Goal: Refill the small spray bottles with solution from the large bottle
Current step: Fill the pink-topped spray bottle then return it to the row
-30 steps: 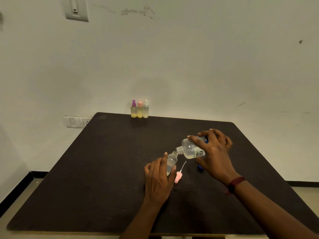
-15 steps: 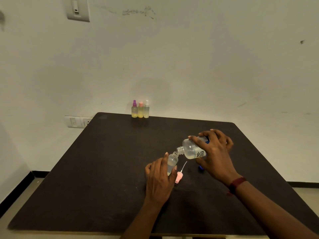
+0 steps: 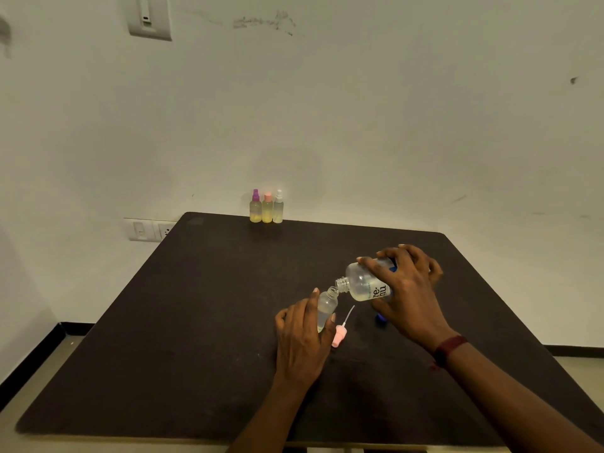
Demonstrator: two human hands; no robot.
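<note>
My left hand grips a small clear spray bottle with its top off, standing on the dark table and leaning slightly right. My right hand holds the large clear bottle tipped on its side, its open neck touching the small bottle's mouth. Clear liquid lies in the lower part of both bottles. A pink spray top with a thin tube lies on the table just right of my left hand. A blue cap peeks out under my right hand.
Three small capped spray bottles stand in a row at the table's far edge: purple top, pink top, white top. The wall rises right behind them, with a socket plate to the left.
Both hands and bottles stay almost still. The large bottle remains tipped against the small bottle's mouth.
</note>
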